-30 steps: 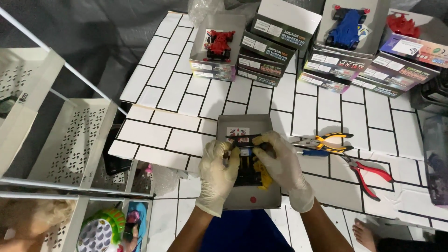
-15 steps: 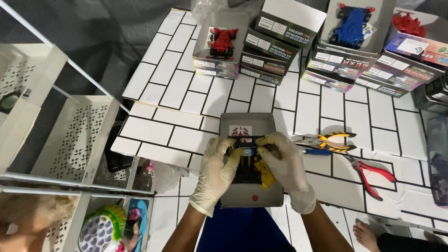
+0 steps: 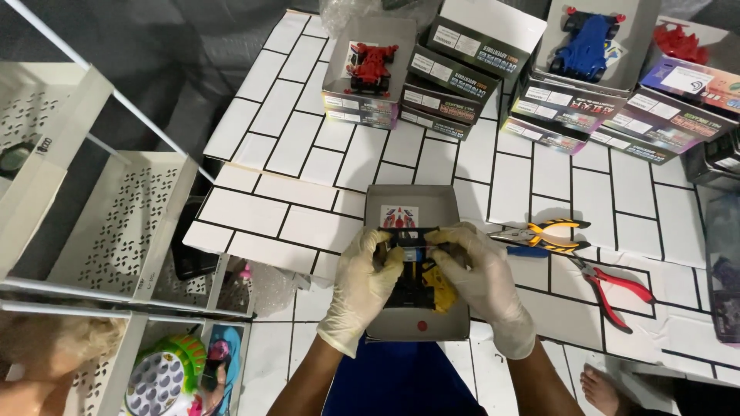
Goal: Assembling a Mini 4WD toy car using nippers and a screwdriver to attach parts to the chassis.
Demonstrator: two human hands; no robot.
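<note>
Both my hands wear pale latex gloves and meet over a grey open box point(image 3: 415, 204) on the white tiled mat. My left hand point(image 3: 362, 285) and my right hand point(image 3: 482, 281) pinch the two sides of a small black toy car chassis point(image 3: 408, 246) held above the box. Yellow parts point(image 3: 437, 286) lie in the box just under my right hand.
Yellow-handled cutters point(image 3: 549, 233) and red-handled pliers point(image 3: 613, 285) lie right of the box. Stacked kit boxes stand at the back, one topped by a red toy car point(image 3: 370, 63), another by a blue toy car point(image 3: 587, 48). A white perforated shelf point(image 3: 108, 223) stands left. A bare foot point(image 3: 605, 389) shows bottom right.
The view has drifted slightly. My hands stay on the black chassis over the box with only small finger shifts.
</note>
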